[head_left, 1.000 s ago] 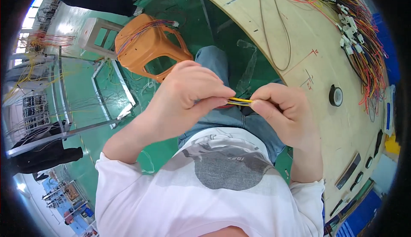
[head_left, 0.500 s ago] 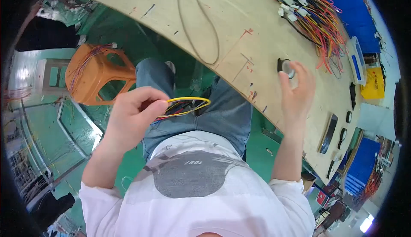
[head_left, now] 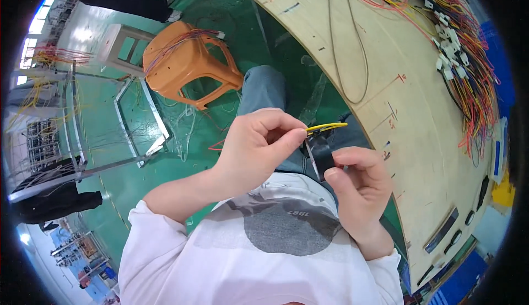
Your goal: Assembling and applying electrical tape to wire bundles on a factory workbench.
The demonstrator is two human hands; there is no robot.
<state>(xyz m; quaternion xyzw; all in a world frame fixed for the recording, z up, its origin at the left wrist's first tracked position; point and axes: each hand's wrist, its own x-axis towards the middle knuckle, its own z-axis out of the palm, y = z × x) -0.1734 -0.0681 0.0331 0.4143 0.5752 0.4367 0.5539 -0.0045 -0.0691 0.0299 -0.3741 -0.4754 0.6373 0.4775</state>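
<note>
In front of my body, my left hand (head_left: 256,148) is closed in a pinch on a bundle of wires. A yellow wire loop (head_left: 330,126) sticks out past its fingertips; the rest of the bundle is mostly hidden behind the hands. My right hand (head_left: 361,186) grips a roll of black tape (head_left: 321,161) between thumb and fingers, its rim facing the left hand. The roll sits just below the yellow loop. Whether tape touches the wires I cannot make out.
A wooden worktable (head_left: 430,156) curves along the right, bearing a grey cord loop (head_left: 361,87) and a large pile of coloured wires with white connectors (head_left: 452,51). A dark flat bar (head_left: 441,230) lies near its far right edge. An orange stool (head_left: 182,62) stands at left, near metal frames (head_left: 143,123).
My right hand has lifted the black tape roll from the table and brought it left beside my left hand. The view has turned, shifting the table rightward.
</note>
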